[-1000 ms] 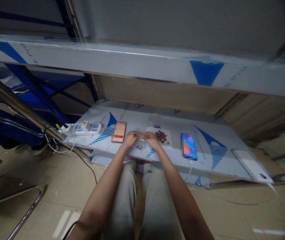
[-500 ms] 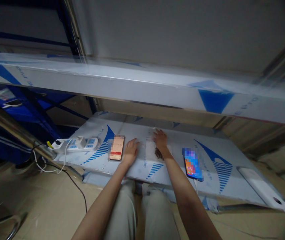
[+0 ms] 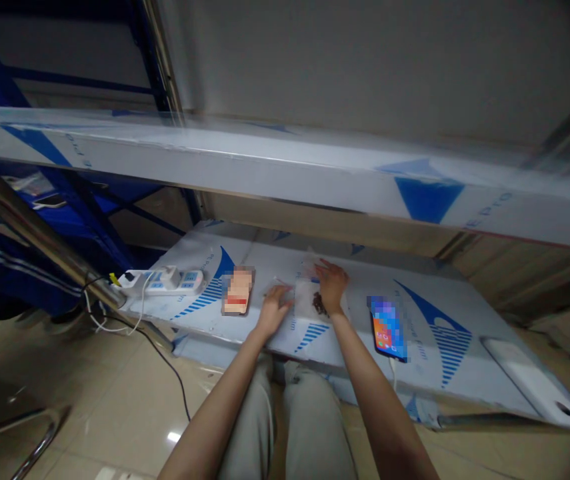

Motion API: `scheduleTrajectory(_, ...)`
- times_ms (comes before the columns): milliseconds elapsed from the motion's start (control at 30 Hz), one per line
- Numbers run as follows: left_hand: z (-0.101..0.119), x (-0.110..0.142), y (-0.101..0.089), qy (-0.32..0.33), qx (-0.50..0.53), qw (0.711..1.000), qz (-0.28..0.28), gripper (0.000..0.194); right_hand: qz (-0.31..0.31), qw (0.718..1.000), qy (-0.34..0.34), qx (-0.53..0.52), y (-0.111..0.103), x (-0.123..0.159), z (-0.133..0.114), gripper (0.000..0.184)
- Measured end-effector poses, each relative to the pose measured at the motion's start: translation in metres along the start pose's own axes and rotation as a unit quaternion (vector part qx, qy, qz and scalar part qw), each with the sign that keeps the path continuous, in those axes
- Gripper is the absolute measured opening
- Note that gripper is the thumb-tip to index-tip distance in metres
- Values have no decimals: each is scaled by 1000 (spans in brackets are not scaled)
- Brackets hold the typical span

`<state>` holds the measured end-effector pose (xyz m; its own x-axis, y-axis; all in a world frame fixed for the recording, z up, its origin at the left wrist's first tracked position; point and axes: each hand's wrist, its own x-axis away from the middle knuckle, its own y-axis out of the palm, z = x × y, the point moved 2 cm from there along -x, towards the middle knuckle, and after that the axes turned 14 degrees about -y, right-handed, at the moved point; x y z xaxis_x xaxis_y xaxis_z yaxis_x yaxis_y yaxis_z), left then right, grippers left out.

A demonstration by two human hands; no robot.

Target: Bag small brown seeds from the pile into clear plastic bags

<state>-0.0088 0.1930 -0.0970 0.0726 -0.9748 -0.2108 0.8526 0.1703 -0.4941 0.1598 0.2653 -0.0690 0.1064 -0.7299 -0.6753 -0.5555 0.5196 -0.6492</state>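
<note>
My left hand (image 3: 275,307) rests on the low white-and-blue shelf (image 3: 429,313), fingers loosely spread, next to a small clear plastic bag (image 3: 304,297). My right hand (image 3: 331,285) lies flat with fingers stretched out over the far part of that bag, beside a little heap of dark brown pieces (image 3: 319,305). Neither hand grips anything that I can see. A phone with a pinkish screen (image 3: 238,292) lies just left of my left hand. A second phone with a bright coloured screen (image 3: 387,328) lies to the right of my right forearm.
A white power strip (image 3: 163,281) with plugs and cables sits at the shelf's left end by a slanted steel tube (image 3: 25,223). A white power bank (image 3: 535,383) lies at the right end. An upper shelf beam (image 3: 285,170) runs overhead. Tiled floor lies below.
My hands, together over the shelf's front edge a second ago, have parted. The right reached further back and now lies flat by the bag; the left lies on the shelf.
</note>
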Motion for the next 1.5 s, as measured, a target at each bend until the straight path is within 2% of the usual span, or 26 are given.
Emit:
scheduleTrajectory(100, 14, 6, 2, -9, 64, 998, -22, 26, -31, 998, -13, -59, -10, 22, -28, 24)
scheduleTrajectory(200, 20, 21, 2, -25, 75, 997, -3, 22, -53, 995, -23, -85, -15, 51, -51, 21)
scheduleTrajectory(333, 15, 43, -2, -64, 46, 997, 27, 25, -69, 991, -13, -115, -20, 76, -69, 19)
scheduleTrajectory(467, 8, 58, -8, -66, 24, 997, 35, 23, -102, 986, 5, -132, -24, 85, -81, 20)
scheduleTrajectory(533, 7, 63, -10, -71, 21, 996, 40, 21, -89, 988, 17, -127, -29, 88, -86, 23)
scheduleTrajectory(600, 7, 67, -11, -77, 16, 996, 47, 18, -51, 990, 35, -129, -34, 93, -90, 31)
scheduleTrajectory(700, 8, 74, -9, -71, -10, 996, 48, 16, -50, 973, 61, -216, -37, 106, -94, 31)
scheduleTrajectory(800, 9, 82, -5, -32, -52, 998, 12, 13, -81, 933, 96, -336, -31, 123, -96, 25)
scheduleTrajectory(900, 12, 88, -2, 18, -78, 996, -27, 15, -50, 905, 158, -391, -24, 138, -88, 24)
scheduleTrajectory(1067, 17, 90, 3, 53, -95, 992, -67, 22, -10, 898, 195, -395, -17, 147, -68, 20)
scheduleTrajectory(1267, 20, 90, 6, 45, -92, 993, -56, 21, 4, 892, 196, -407, -16, 148, -61, 20)
scheduleTrajectory(1500, 22, 93, 7, 44, -179, 983, -26, 17, -8, 860, 223, -459, -19, 150, -63, 20)
